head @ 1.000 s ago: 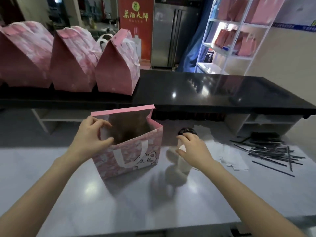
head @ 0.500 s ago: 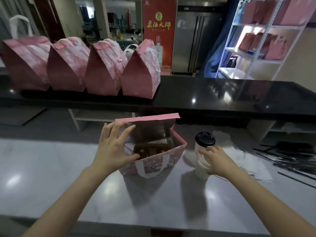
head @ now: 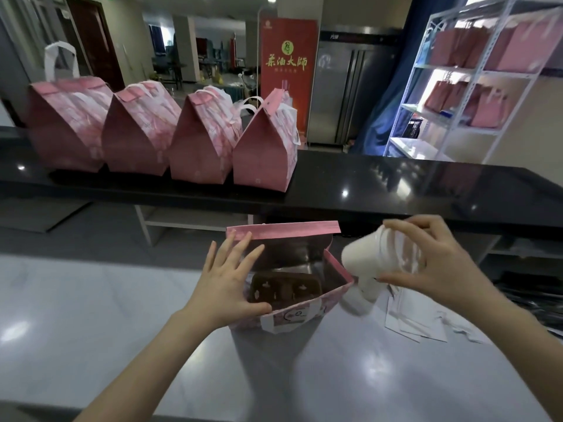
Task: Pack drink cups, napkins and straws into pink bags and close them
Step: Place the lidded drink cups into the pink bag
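Observation:
An open pink bag [head: 304,315] stands on the pale counter in front of me, its rear flap upright and a brown cup holder [head: 285,289] lying at its bottom. My left hand [head: 227,281] grips the bag's left wall, fingers spread over the rim. My right hand [head: 426,263] holds a white drink cup [head: 364,261] in the air just right of the bag's opening, tilted with its bottom toward the bag. White napkins [head: 417,321] lie on the counter under that hand.
Several closed pink bags [head: 198,138] stand in a row on the black upper counter [head: 396,184]. A white rack [head: 469,86] with more pink bags stands at the back right. Dark straws [head: 530,303] lie at the right edge.
My right hand has lifted the cup off the counter and tipped it toward the bag's opening. My left hand stays on the bag's left wall.

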`<state>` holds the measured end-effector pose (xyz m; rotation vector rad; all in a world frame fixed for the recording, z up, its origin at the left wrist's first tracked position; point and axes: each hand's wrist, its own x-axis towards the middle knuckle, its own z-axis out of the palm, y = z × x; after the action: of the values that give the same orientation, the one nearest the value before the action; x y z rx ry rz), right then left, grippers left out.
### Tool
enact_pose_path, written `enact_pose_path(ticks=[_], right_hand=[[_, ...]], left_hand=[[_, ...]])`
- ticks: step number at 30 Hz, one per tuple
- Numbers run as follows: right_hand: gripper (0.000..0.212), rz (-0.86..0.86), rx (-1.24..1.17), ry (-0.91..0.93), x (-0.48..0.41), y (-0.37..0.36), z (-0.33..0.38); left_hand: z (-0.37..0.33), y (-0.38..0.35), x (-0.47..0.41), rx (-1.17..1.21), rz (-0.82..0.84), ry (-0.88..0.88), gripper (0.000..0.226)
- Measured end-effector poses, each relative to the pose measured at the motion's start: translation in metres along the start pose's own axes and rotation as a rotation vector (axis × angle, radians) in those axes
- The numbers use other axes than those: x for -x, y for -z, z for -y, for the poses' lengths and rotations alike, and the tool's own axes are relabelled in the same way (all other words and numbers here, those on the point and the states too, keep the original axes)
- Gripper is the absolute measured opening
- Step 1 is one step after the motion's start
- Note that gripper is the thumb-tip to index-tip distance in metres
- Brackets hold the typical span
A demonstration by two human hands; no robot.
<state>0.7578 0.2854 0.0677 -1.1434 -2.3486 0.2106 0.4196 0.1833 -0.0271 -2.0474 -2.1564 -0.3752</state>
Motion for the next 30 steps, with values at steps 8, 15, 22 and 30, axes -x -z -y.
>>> enact_pose_path(ticks=[8, 15, 22, 30], right_hand=[[0.085, 0.243, -0.045, 0.198, -0.034, -0.053, 0.094], [0.089, 0.419, 0.252, 0.223, -0.056, -0.153, 0.103], [0.075, 0.507, 0.318, 0.168, -0.069, -0.193, 0.098], [0.076, 0.543, 0.280, 0.206, -0.075, -0.207, 0.095]], left_hand=[[-0.001, -0.001, 0.001, 0.024, 0.032, 0.023, 0.123], [0.000, 0.006, 0.003, -0.003, 0.074, 0.011, 0.133], [0.000, 0.009, 0.009, 0.013, 0.058, -0.035, 0.127], [0.017, 0.019, -0.005, 0.048, 0.012, -0.070, 0.112]])
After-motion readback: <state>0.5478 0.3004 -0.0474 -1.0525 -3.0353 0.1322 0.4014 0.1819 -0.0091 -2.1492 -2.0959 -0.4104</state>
